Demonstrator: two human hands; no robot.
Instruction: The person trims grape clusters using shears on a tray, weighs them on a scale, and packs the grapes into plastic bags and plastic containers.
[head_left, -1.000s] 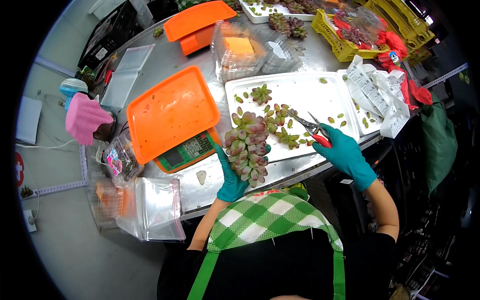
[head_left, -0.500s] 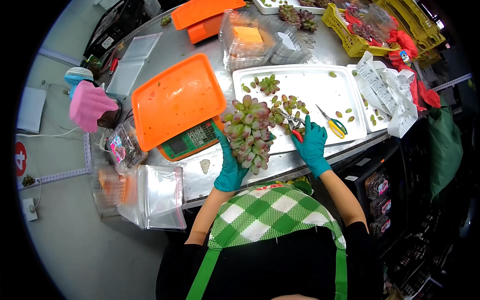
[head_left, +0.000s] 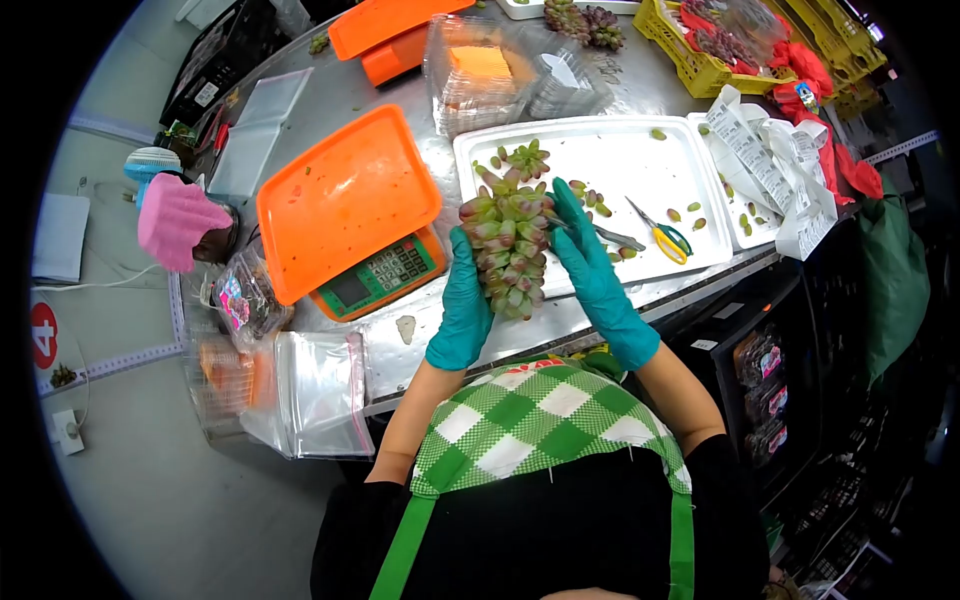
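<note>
A large bunch of green-and-pink elongated grapes (head_left: 508, 245) is between my two teal-gloved hands, in front of a white tray. My left hand (head_left: 464, 312) is wrapped round its left side. My right hand (head_left: 592, 262) lies along its right side, fingers long and touching the grapes. The dark metal of a pair of snips (head_left: 620, 238) sticks out past the right hand, seemingly tucked in its grip; the handles are hidden. Yellow-and-green scissors (head_left: 664, 236) lie on the white tray (head_left: 690, 150), with a small grape cluster (head_left: 526, 158) and several loose grapes.
Left of the bunch stands a scale with an orange pan (head_left: 350, 195) and a keypad (head_left: 375, 275). Clear plastic boxes (head_left: 480, 75) and a yellow crate (head_left: 690, 60) are farther back. Crumpled printed paper (head_left: 765, 165) lies at right, plastic bags (head_left: 315, 390) at the front left.
My right hand has moved up and left from the tray to the bunch's right side, and the snips have turned, their red handles now hidden. The bunch is slightly higher.
</note>
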